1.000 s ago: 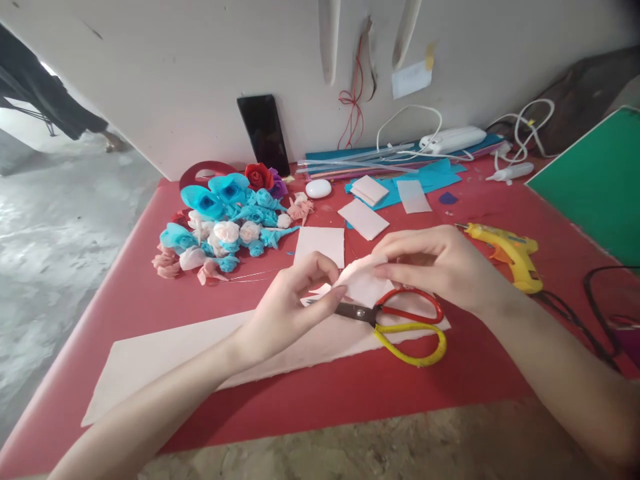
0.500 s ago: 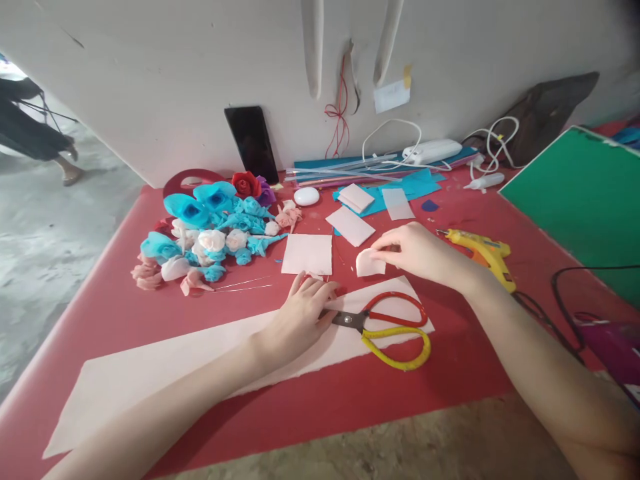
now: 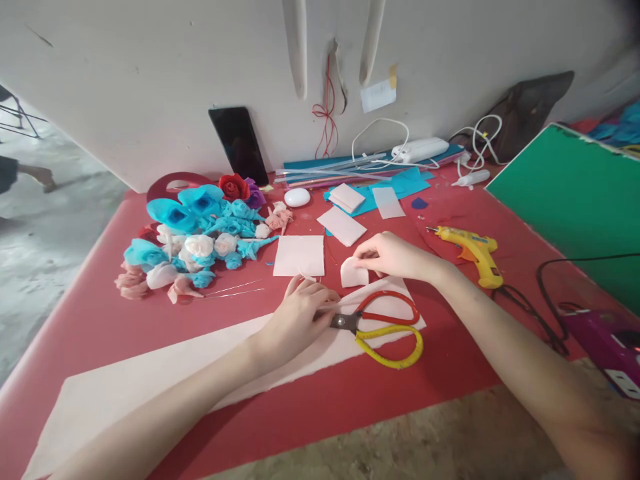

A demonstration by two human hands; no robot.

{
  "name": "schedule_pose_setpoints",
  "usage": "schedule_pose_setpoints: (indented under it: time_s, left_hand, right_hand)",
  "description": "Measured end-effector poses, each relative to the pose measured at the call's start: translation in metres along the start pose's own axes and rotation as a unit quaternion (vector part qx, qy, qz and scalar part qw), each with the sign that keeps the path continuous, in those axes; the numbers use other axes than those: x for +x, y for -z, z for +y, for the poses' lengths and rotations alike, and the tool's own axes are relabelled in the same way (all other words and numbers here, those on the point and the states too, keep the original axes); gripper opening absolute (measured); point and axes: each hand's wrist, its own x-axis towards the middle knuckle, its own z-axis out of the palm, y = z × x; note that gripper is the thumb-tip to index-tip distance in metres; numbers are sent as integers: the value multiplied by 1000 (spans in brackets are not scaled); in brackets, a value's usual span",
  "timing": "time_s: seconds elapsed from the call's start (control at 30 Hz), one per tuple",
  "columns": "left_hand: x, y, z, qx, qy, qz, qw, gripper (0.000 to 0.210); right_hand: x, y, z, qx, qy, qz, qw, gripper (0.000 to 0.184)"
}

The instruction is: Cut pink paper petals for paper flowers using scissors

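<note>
My right hand [image 3: 387, 257] pinches a small white paper piece [image 3: 355, 273] with a rounded top edge, just above the red table. My left hand [image 3: 303, 310] curls over the blades of the scissors [image 3: 343, 321], whose red and yellow handles point right; the blade tips are hidden under the fingers. A thin pale strip shows by the thumb, and a small white scrap lies at the fingertips. Under the left hand and scissors stretches a long pale paper sheet [image 3: 175, 353]. Beyond the left hand lies a square of pale paper [image 3: 299, 255].
Blue, white and pink paper flowers [image 3: 200, 243] are heaped at left. A phone [image 3: 239, 145] leans on the wall. Folded paper pieces [image 3: 343, 225] lie behind the hands. A yellow glue gun [image 3: 473, 252] with a cord lies right, near a green board [image 3: 575, 193] and purple box [image 3: 600, 347].
My right hand has moved slightly left and toward me with the small paper piece. My left hand stays over the scissors. The camera view has shifted a little to the right.
</note>
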Motion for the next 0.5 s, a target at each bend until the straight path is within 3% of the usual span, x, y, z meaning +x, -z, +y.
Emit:
schedule_pose_setpoints:
  time_s: [0.5]
  left_hand:
    - [0,-6,6,4,-19,13,1000,19]
  right_hand:
    - [4,-9,2,22,9,-89,996,19]
